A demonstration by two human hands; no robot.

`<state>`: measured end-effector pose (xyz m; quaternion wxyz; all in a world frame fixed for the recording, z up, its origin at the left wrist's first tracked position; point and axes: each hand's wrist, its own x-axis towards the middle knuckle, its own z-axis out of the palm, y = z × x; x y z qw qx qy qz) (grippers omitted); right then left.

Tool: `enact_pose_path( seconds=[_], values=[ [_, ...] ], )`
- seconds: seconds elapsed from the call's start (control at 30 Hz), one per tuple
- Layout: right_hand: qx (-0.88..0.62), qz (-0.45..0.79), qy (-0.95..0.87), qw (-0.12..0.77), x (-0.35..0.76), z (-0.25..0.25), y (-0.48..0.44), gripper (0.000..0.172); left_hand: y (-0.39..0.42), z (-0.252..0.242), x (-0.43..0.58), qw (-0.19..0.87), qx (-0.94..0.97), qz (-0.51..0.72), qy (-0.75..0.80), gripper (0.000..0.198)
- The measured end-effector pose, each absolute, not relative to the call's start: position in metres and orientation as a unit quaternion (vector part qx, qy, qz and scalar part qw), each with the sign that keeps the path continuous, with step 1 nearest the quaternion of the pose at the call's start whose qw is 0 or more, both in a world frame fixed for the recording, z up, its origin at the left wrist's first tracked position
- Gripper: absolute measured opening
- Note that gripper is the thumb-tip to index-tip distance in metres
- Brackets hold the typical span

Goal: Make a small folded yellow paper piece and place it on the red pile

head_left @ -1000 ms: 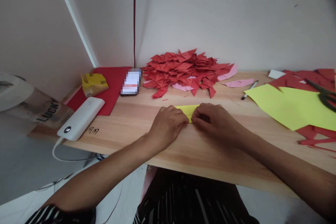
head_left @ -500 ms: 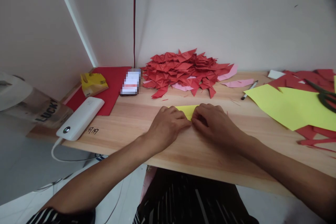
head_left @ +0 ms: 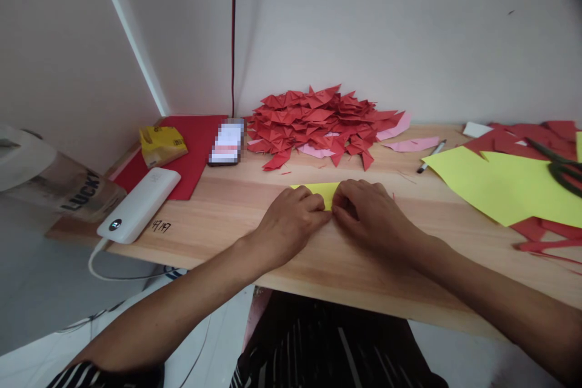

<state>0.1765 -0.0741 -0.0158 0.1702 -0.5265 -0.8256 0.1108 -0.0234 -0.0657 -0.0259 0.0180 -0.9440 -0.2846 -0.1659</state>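
Observation:
A small piece of yellow paper (head_left: 324, 193) lies on the wooden table between my two hands, its near edge close to my fingertips. My left hand (head_left: 295, 218) is closed on the paper's left part, fingers curled and thumb pointing right. From the other side my right hand (head_left: 366, 212) pinches the paper's right end, with thumb and forefinger together. Both hands cover much of the paper, so its full shape is hidden. Behind it stands a pile of folded red paper pieces (head_left: 313, 115).
On the left are a white power bank (head_left: 140, 203), a phone (head_left: 226, 142), a yellow packet (head_left: 162, 145), red sheets (head_left: 195, 157) and a plastic cup (head_left: 86, 191). At right lie a pen (head_left: 431, 156), a large yellow sheet (head_left: 504, 188), scissors (head_left: 564, 170) and red scraps (head_left: 531, 229).
My left fingers have shifted slightly, baring a little more of the yellow paper's near part. My right hand stays nearly still.

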Motion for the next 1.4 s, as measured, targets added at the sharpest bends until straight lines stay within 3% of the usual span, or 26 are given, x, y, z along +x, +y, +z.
enact_pose_path(
  seconds=[0.3, 0.53, 0.7, 0.9, 1.4],
  values=[
    [-0.516, 0.138, -0.827, 0.173, 0.181, -0.012, -0.072, 0.013, -0.066, -0.024, -0.023, 0.013, -0.944, -0.167, -0.283, 0.019],
    [-0.508, 0.252, -0.812, 0.141, 0.198, 0.001, -0.064, 0.018, -0.062, -0.022, -0.025, -0.053, -0.936, -0.189, -0.293, 0.022],
    [-0.524, 0.234, -0.809, 0.128, 0.207, 0.003, -0.063, 0.02, -0.06, -0.022, -0.025, -0.123, -0.915, -0.239, -0.3, 0.022],
    [-0.519, 0.24, -0.809, 0.136, 0.204, -0.001, -0.063, 0.022, -0.058, -0.023, -0.021, -0.176, -0.882, -0.274, -0.34, 0.007],
    [-0.504, 0.201, -0.826, 0.152, 0.19, -0.006, -0.071, 0.012, -0.058, -0.021, -0.014, -0.253, -0.84, -0.307, -0.368, 0.006]
  ],
)
